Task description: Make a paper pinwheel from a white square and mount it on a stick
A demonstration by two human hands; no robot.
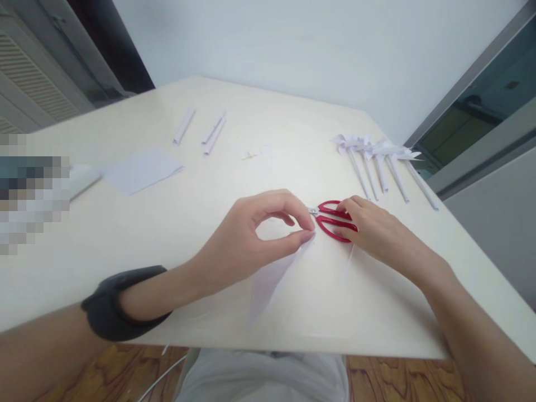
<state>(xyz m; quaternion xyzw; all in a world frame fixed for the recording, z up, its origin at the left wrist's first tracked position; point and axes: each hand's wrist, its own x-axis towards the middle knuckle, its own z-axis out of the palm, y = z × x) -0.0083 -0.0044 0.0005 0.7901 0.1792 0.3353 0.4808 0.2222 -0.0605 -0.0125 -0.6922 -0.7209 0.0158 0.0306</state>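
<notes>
Paper [268, 282], thin and floppy, lies near me on the surface [176, 223]; my left hand [247, 240] pinches its corner. My right hand [377, 229], fingers curled, touches rigid red scissors [333, 220]; their handles look best to hold.

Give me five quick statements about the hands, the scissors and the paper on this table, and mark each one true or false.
1. The right hand rests on the red handles of the scissors. True.
2. The scissors are lifted clear of the table. False: they lie flat on it.
3. The left hand pinches the corner of a folded paper sheet between thumb and forefinger. True.
4. The paper pinwheels lie at the left edge of the table. False: they lie in a row on the right, beyond the scissors.
5. A dark band sits on the right wrist. False: it is on the left forearm.
</notes>
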